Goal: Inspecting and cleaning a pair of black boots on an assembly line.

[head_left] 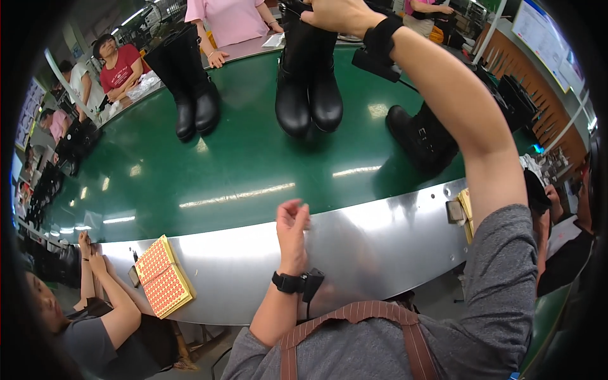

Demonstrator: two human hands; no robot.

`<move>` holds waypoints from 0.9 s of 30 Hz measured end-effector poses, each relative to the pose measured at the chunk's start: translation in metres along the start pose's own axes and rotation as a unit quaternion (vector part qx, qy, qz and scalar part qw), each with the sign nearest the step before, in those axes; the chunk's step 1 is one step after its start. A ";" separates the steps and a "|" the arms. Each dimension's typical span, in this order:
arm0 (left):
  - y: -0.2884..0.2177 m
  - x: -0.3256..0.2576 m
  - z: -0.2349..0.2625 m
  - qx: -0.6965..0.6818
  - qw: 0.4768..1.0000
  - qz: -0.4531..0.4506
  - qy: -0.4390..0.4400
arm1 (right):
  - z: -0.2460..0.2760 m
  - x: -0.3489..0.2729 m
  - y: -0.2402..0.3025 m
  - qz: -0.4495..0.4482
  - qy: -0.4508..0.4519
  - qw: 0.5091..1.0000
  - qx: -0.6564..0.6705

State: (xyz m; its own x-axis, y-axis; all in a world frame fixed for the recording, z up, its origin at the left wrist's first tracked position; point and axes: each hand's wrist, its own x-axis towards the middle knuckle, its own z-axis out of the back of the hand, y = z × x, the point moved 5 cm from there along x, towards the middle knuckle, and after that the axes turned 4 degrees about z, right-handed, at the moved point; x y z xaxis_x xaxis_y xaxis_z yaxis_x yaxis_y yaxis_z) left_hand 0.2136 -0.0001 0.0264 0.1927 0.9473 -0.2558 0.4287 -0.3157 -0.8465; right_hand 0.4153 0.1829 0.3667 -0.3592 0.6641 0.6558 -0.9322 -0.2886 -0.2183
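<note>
So the big thing here is the green tabletop (244, 161), with a shiny metal strip (361, 247) along the wearer's side. On it, the pair of black boots in the middle (293, 95) is the one that matters — toes toward the wearer, shafts running up and away, so the long axis points pretty much straight out from the body. Another black pair (201, 88) is off to the left, and a buckled boot (425, 136) lies over to the right, under the wearer's forearm.

Stack of yellow sheets with red dots (163, 278) sits on the metal, well left of the hands.

Now the hands. Right hand (339, 15) is the near one — arm stretched right out, fingers curled onto the top of the middle boots, grip looks closed on them, though the frame edge cuts some of it off. From there the feet hang toward the wearer. Left hand (292, 221) is a bit blurred, fingers loosely bent, nothing in it, well short of the toes.
</note>
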 end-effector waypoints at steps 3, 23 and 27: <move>-0.057 -0.009 0.002 0.098 0.982 -0.157 -0.042 | 0.077 -0.018 0.029 0.145 -0.002 0.989 0.034; -0.033 -0.092 0.072 0.241 0.958 -0.106 0.117 | 0.224 -0.258 0.165 0.275 0.155 0.844 0.435; -0.034 -0.104 0.074 0.211 0.969 -0.126 0.017 | 0.231 -0.289 0.133 0.165 0.149 0.821 0.525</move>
State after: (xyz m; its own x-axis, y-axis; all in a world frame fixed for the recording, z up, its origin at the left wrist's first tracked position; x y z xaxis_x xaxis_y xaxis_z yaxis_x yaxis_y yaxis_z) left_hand 0.1135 -0.0840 0.0470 0.1615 0.9868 -0.0073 0.0681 -0.0185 -0.9975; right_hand 0.4053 -0.2064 0.3149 -0.7254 0.5248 0.4454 -0.2862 -0.8184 0.4983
